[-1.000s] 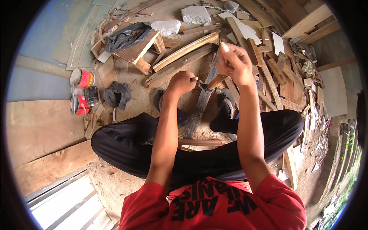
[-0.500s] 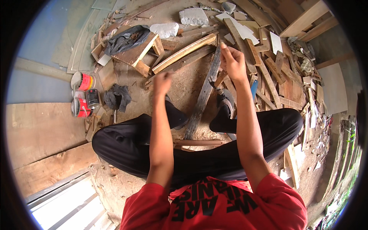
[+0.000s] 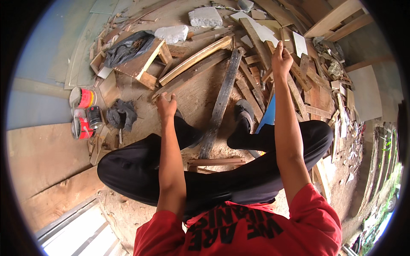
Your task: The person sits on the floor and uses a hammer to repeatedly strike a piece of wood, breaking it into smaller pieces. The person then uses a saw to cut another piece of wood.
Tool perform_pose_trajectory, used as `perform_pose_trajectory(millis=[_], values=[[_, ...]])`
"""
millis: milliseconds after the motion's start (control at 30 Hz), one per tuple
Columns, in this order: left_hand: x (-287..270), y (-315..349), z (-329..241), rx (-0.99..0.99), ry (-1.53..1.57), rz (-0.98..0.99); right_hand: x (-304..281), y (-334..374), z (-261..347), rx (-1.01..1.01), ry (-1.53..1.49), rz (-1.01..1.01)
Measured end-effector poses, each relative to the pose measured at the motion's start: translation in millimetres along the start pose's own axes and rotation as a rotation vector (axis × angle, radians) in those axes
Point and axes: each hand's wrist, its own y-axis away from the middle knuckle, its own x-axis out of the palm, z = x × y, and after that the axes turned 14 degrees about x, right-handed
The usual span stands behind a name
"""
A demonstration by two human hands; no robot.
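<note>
My right hand (image 3: 282,62) is raised at the right, over the pile of wood scraps. Its fingers are closed around what looks like a hammer (image 3: 267,76), whose short wooden handle and metal head show to the lower left of the fist. My left hand (image 3: 166,105) holds nothing, thumb and fingers apart, above the ground close to the near end of a weathered board (image 3: 192,76). A dark, worn plank (image 3: 223,96) lies between my feet, apart from both hands. Nearer my lap is a short reddish wooden piece (image 3: 217,161).
Left stand paint cans (image 3: 83,97) and a crumpled black cloth or bag (image 3: 121,114). A wooden box-like piece (image 3: 147,64) carries a black plastic bag (image 3: 130,48). Two pale blocks (image 3: 205,17) lie far off. A blue flat piece (image 3: 268,115) shows beside my right forearm.
My right hand has swung up and to the right, carrying the hammer away from the dark plank. My left hand has moved left and nearer, and its fingers have spread. The view has shifted slightly.
</note>
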Motion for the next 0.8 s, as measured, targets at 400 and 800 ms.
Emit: perform_pose_trajectory(millis=[400,800], values=[[57.8,-48.0,4.6,0.204,-0.043,0.05,-116.6,12.3,-186.6,0.547,-0.215,-0.802],[78.8,-167.6,2.6,0.338,-0.56,0.383,-83.6,30.9,-141.9,-0.064,1.062,-0.38]])
